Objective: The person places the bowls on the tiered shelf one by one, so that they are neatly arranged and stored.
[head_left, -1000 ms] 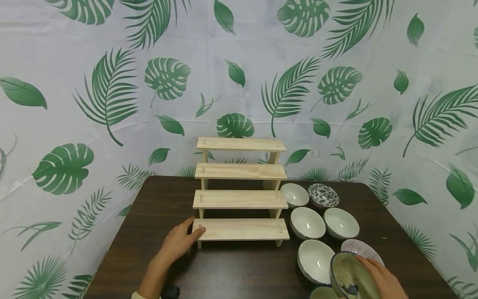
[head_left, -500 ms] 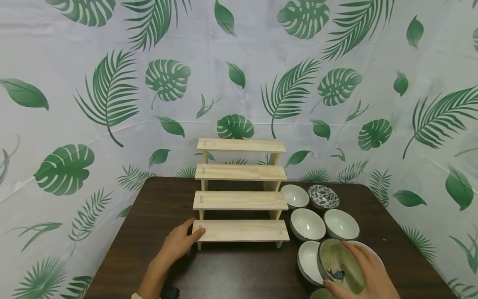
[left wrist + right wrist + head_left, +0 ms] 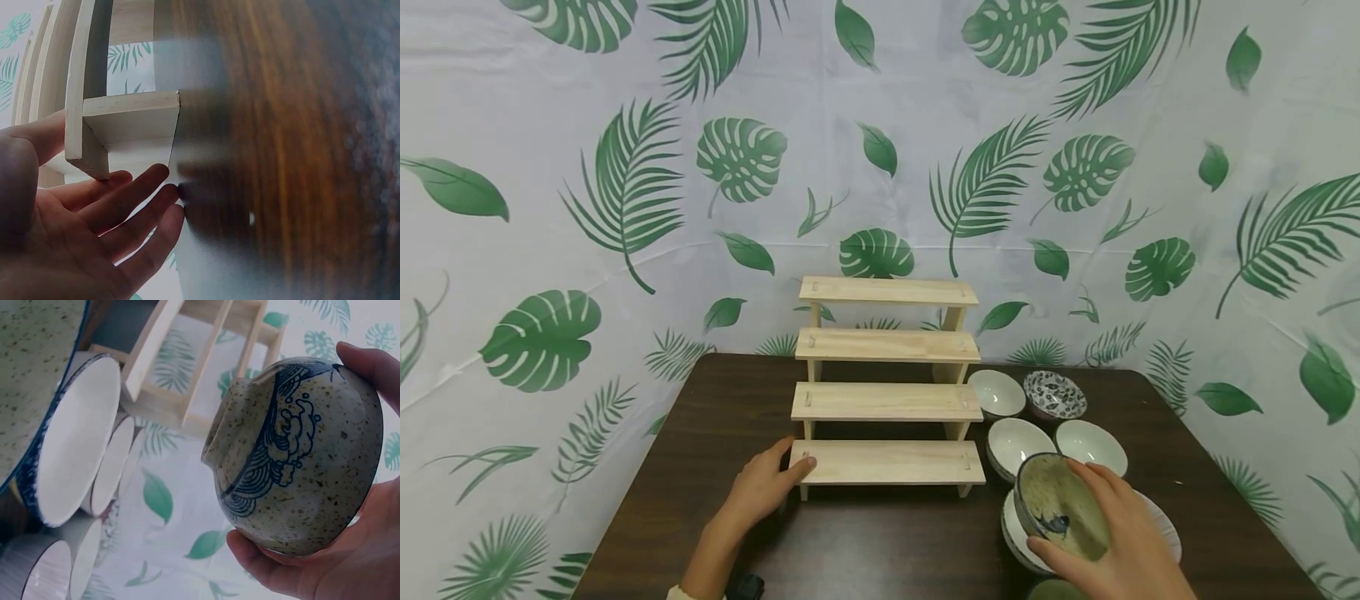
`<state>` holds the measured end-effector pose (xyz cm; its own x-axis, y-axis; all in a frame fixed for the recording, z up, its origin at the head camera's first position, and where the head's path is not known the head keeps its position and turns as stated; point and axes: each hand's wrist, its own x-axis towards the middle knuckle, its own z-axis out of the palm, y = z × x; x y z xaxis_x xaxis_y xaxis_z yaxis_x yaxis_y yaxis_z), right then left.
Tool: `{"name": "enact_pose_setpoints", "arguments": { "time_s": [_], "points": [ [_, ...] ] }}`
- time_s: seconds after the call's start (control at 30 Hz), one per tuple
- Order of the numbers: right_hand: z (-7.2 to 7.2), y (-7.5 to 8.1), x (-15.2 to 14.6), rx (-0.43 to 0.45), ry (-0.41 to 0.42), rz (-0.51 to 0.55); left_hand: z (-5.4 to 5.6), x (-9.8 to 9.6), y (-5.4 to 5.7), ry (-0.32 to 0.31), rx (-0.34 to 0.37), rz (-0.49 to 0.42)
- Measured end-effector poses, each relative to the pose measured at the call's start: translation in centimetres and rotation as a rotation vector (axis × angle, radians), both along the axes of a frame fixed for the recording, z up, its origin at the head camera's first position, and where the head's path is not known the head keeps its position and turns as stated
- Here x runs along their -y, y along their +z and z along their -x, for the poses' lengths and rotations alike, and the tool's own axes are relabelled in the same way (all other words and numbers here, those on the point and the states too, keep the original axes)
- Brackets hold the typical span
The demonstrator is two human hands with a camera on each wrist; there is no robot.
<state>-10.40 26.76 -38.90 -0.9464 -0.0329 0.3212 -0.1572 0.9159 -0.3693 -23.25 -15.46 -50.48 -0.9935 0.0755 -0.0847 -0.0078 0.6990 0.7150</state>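
A four-tier wooden display stand [image 3: 887,462] is upright on the dark table. My left hand [image 3: 763,483] grips the left end of its lowest board, thumb on top. In the left wrist view the index finger touches that board [image 3: 75,106] from below, while the other fingers extend loosely. My right hand [image 3: 1127,542] holds a speckled green bowl [image 3: 1067,500] by its rim and side, tilted, above a white bowl [image 3: 1017,542]. From the right wrist view, blue wave drawings show on the held bowl's outside [image 3: 312,456], with thumb and fingers on opposite sides.
Several more bowls stand right of the stand: white ones [image 3: 1017,442], a dark-patterned one [image 3: 1055,395], and a pale ribbed one [image 3: 1167,533] partly behind my right hand. Another green bowl [image 3: 1056,590] is cut off at the bottom edge. A leaf-print cloth [image 3: 880,150] hangs behind the table.
My right hand has carried the green bowl up and leftward, from over the ribbed bowl's front to over the white bowl. The left hand keeps its hold on the stand.
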Motion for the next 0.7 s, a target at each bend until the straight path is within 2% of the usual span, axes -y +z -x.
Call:
{"name": "enact_pose_setpoints", "arguments": {
  "time_s": [0.1,0.27,0.47,0.7],
  "points": [
    [0.1,0.5,0.6,0.019,-0.007,0.003,-0.1,0.0,0.1,-0.002,0.009,-0.008],
    [0.6,1.3,1.5,0.102,-0.030,-0.002,-0.1,0.0,0.2,-0.003,0.007,-0.007],
    [1.3,1.7,2.2,0.170,-0.039,-0.010,-0.1,0.0,0.1,0.004,-0.003,-0.003],
    [1.9,2.0,3.1,0.168,-0.028,0.007,-0.2,0.0,0.2,-0.002,-0.007,-0.006]
  ]
}}
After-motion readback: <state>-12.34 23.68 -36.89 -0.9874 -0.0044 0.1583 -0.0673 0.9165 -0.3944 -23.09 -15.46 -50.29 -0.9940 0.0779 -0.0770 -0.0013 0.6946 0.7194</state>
